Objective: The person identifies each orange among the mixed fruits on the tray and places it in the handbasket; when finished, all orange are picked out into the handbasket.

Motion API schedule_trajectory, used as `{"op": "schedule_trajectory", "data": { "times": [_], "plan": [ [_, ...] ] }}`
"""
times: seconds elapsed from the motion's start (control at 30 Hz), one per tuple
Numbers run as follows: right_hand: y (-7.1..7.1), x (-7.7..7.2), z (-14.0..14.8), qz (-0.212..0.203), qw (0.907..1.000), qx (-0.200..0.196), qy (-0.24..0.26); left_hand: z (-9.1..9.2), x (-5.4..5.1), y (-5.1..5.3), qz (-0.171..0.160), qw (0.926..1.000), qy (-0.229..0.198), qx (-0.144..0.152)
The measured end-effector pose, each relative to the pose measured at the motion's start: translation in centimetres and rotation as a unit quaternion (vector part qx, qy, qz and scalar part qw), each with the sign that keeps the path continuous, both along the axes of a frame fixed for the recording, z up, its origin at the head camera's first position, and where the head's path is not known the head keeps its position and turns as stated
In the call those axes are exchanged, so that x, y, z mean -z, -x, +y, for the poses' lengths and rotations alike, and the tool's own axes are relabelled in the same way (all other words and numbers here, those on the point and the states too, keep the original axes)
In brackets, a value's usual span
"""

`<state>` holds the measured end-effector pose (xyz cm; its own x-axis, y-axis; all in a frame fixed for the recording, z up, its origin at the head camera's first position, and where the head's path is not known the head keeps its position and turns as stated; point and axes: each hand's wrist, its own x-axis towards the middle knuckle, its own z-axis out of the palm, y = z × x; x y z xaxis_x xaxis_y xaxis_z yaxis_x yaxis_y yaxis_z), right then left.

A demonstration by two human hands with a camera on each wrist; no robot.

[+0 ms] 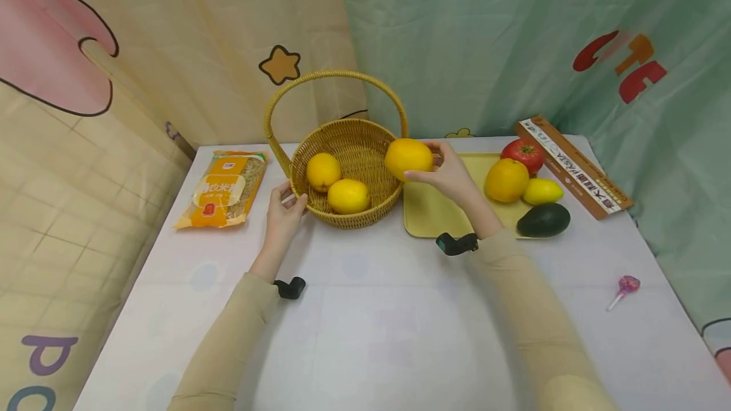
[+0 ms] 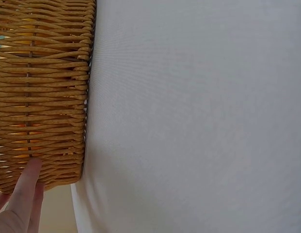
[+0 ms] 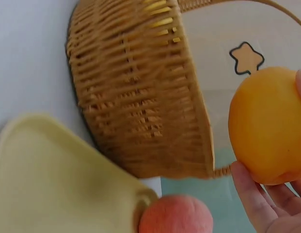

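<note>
My left hand (image 1: 283,214) grips the left front rim of the wicker basket (image 1: 365,217), its thumb at the rim. In the left wrist view its fingers (image 2: 25,191) lie against the woven outer wall. Inside the basket sit two yellow fruits, one rounded (image 1: 323,172) and one oval (image 1: 349,196). My right hand (image 1: 454,176) holds a large yellow-orange fruit (image 1: 408,158) at the basket's right rim. In the right wrist view that smooth fruit (image 3: 269,126) is held in the fingers, apart from the basket wall (image 3: 140,97).
Right of the basket, a yellow tray (image 1: 425,211) carries a red fruit (image 1: 522,156), a yellow-orange fruit (image 1: 507,180), a lemon (image 1: 542,191) and an avocado (image 1: 544,220). Beyond are a pasta box (image 1: 577,167) and a lollipop (image 1: 628,285). An orange food packet (image 1: 223,190) lies left.
</note>
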<state>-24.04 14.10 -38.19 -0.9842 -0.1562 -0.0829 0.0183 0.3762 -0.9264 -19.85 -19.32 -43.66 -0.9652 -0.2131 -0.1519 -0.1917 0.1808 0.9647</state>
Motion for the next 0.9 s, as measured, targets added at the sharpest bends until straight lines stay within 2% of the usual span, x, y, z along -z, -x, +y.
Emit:
{"op": "schedule_trajectory", "data": {
  "times": [0.2,0.4,0.63,0.9],
  "plan": [
    [1.0,0.3,-3.6,0.012,0.9999,0.001,-0.008,-0.1,-0.1,-0.1,0.005,1.0,-0.005,0.0],
    [1.0,1.1,-7.3,0.018,0.9996,0.018,-0.008,-0.2,-0.1,-0.2,0.004,1.0,-0.001,-0.001],
    [2.2,1.9,-10.3,0.035,0.9966,0.047,-0.058,-0.3,0.0,0.0,0.004,1.0,-0.007,0.002],
    [3.7,2.4,-11.8,-0.004,0.9922,0.076,-0.098,-0.2,0.0,0.0,0.006,0.9999,-0.007,0.007]
  ]
}}
